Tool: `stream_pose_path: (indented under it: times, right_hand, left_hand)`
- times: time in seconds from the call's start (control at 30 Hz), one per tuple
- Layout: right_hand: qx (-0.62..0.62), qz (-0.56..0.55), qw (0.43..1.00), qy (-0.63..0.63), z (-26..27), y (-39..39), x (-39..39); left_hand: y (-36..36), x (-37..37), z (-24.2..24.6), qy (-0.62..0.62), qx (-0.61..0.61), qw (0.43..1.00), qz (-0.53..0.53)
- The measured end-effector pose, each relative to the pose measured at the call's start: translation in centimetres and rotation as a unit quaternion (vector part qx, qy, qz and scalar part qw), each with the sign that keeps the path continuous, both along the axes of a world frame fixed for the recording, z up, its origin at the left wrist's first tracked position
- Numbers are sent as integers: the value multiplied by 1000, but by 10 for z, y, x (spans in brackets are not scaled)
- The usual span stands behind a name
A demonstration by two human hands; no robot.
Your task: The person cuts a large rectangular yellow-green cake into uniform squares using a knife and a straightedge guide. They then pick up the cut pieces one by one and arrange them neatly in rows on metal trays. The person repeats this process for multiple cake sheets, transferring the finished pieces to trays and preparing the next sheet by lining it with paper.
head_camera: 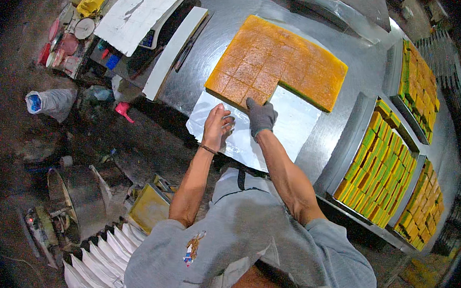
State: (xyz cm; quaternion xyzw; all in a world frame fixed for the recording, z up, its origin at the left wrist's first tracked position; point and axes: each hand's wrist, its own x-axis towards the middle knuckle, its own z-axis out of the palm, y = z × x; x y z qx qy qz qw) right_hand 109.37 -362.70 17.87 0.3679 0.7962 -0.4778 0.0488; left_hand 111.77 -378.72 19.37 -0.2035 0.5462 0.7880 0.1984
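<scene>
A large slab of orange-topped cake, scored into squares and with a green layer along its side, lies on the metal table. Its near right part is cut away, baring a white plastic sheet underneath. My right hand, in a grey glove, straddles the cake's corner piece beside this notch, its fingers at the front and the cut side. My left hand is bare and holds nothing. Its fingers are loosely bent and apart, above the sheet, just short of the slab's near edge.
Trays of cut cake pieces stand on the metal table at right. A white board covers part of a scale-like device with a keypad at left. A long white-faced strip lies nearer the slab.
</scene>
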Motion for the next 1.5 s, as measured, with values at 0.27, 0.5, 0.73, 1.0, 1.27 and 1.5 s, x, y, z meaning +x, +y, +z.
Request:
stream_pose_path:
  times: [0.27,0.5,0.73,1.0,1.27,1.5]
  right_hand:
    - [-339,35,938,58,90,67,50]
    - [339,333,859,192,144,159,140]
    - [340,224,896,178,154,306,199]
    - [441,116,868,195,125,593,210]
    - [372,265,889,-12,87,659,149]
    - [434,184,881,34,100,670,165]
  left_hand:
    - [57,4,3,-2,109,992,-57]
    - [158,22,52,-112,323,921,-187]
    - [253,63,74,-92,182,886,-418]
    - [247,83,68,-28,63,928,-366]
    - [202,100,88,-17,-49,967,-248]
    - [175,75,85,-2,-36,972,-233]
